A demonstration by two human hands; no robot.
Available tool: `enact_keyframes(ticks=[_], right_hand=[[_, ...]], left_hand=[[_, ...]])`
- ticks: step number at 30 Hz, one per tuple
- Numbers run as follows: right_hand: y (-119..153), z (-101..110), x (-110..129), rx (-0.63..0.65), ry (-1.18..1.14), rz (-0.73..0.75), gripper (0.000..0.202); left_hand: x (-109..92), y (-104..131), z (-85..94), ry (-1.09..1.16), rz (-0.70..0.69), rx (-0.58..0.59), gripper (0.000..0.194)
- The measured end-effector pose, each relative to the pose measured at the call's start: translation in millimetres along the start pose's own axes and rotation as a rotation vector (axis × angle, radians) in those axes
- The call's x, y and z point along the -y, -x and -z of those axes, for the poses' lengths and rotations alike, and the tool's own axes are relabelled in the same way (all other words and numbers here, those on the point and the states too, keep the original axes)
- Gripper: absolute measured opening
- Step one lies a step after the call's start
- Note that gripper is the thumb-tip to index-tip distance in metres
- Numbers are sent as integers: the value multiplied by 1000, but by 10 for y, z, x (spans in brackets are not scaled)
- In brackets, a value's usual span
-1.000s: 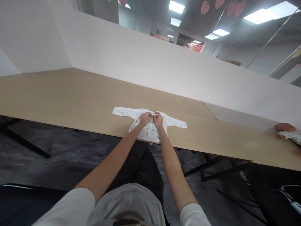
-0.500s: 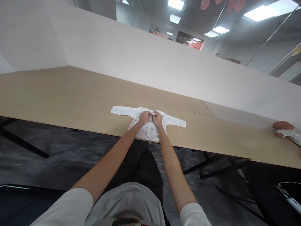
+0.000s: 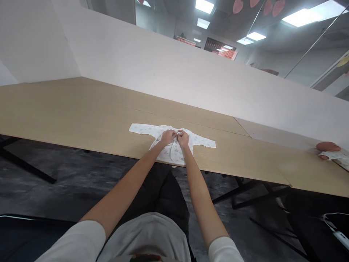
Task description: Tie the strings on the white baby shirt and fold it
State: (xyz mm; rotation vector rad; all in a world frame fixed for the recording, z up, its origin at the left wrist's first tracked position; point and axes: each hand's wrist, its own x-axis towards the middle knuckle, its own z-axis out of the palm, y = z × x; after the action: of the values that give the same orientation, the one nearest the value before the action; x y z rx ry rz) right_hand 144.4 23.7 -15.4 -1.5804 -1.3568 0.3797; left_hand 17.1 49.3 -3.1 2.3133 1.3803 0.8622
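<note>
A small white baby shirt (image 3: 178, 154) with a faint print lies face up on the tan table, its long sleeves spread to both sides. Its lower hem reaches the table's front edge. My left hand (image 3: 168, 137) is closed at the upper middle of the shirt, fingers pinched on the cloth by the front opening. Right beside it, my right hand (image 3: 183, 138) pinches the shirt near the neckline. The fingertips of both hands almost meet. What exactly sits between them, cloth edge or fastening, is too small to make out.
The long tan table (image 3: 89, 109) runs along a white partition (image 3: 152, 72) with glass above it. At the far right lies a brown rounded object (image 3: 328, 146) beside white cloth (image 3: 334, 155). Black table legs (image 3: 245, 194) stand below, and a dark chair (image 3: 313, 218) is at lower right.
Both hands stay at the shirt's neckline with only a slight shift of the fingers. The shirt lies as before.
</note>
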Motion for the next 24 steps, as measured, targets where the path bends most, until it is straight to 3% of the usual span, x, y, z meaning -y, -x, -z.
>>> enact_keyframes(ticks=[10, 14, 19, 24], right_hand=[[15, 0, 16, -78, -78, -64, 36], [12, 4, 14, -122, -95, -114, 34], [23, 19, 53, -41, 62, -39, 29], [56, 38, 153, 48, 183, 10, 24]], left_hand=[[43, 1, 16, 32, -14, 32, 22], [56, 22, 121, 19, 46, 96, 35], [7, 151, 239, -145, 41, 165, 33], [-55, 320, 191, -141, -9, 65, 32]])
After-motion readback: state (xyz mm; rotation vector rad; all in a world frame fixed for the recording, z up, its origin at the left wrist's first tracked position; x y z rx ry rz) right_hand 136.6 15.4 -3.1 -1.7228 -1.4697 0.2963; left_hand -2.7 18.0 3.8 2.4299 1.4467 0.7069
